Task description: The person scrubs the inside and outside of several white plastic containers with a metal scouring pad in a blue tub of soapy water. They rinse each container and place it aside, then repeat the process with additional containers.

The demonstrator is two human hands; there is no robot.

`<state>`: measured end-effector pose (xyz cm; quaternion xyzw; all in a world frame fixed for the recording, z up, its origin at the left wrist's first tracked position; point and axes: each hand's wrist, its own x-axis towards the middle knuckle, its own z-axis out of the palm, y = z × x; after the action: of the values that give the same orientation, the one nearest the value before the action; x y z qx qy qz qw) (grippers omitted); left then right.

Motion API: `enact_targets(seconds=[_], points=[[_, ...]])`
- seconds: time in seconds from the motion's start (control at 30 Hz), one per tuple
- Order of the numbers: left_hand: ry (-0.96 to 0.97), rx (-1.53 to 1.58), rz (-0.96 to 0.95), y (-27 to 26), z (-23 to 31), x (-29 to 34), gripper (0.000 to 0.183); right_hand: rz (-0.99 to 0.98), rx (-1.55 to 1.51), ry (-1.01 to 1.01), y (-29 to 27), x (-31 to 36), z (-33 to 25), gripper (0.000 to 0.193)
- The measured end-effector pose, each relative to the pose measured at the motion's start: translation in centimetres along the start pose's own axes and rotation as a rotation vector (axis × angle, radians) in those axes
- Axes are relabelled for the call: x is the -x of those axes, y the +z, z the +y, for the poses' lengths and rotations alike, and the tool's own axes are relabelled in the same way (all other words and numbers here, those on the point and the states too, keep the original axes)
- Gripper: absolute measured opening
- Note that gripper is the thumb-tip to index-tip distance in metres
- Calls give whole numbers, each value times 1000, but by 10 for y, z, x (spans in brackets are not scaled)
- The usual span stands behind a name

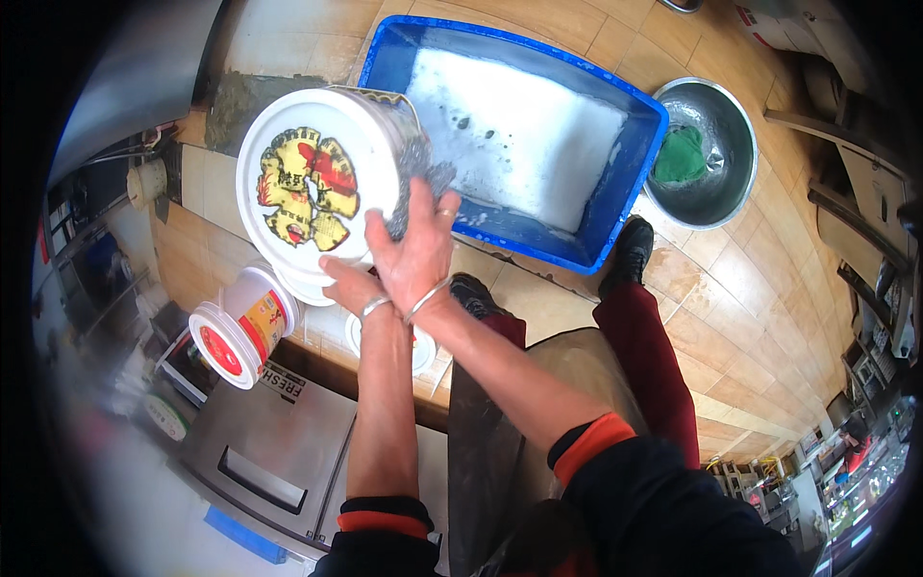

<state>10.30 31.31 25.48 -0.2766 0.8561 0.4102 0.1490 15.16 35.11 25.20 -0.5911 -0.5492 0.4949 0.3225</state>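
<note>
A large white bucket (255,183) with a yellow and red print on its round lid is tilted on its side, left of the middle. My left hand (352,288) is at the lid's lower rim, its thumb against the bucket and its other fingers mostly hidden. Crossing over my left wrist, my right hand (418,240) presses a grey wire scrubber (440,177) against the bucket's side. To the right of the bucket stands a blue rectangular tub (630,120) of white, foamy water.
A steel bowl (735,135) holding a green cloth (681,155) stands right of the tub. Smaller white pails (261,306) are at the lower left, beside a steel cabinet (260,433). My feet are on the tan tiled floor (716,303) near the tub.
</note>
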Motion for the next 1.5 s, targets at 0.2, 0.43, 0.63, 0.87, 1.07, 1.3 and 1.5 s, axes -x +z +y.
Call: enact_targets(seconds=[0.2, 0.43, 0.63, 0.87, 1.07, 1.3, 1.5], points=[[-29, 81, -231, -31, -12, -33, 52, -290, -119, -116, -14, -64, 9, 51], [315, -126, -597, -28, 66, -167, 70, -490, 5, -323, 8, -143, 12, 57], [455, -223, -177, -20, 32, -109, 67, -39, -120, -12, 7, -63, 40, 28], [271, 81, -244, -15, 7, -68, 57, -114, 150, -98, -40, -39, 147, 26], [336, 83, -265, -16, 0, -62, 53, -509, 1275, 81, -72, -174, 377, 66], [313, 11, -187, -19, 2, -62, 48, -697, 975, 43, -22, -103, 439, 40], [312, 80, -268, -13, 0, -55, 55, -570, -382, 323, -35, -85, 261, 39]])
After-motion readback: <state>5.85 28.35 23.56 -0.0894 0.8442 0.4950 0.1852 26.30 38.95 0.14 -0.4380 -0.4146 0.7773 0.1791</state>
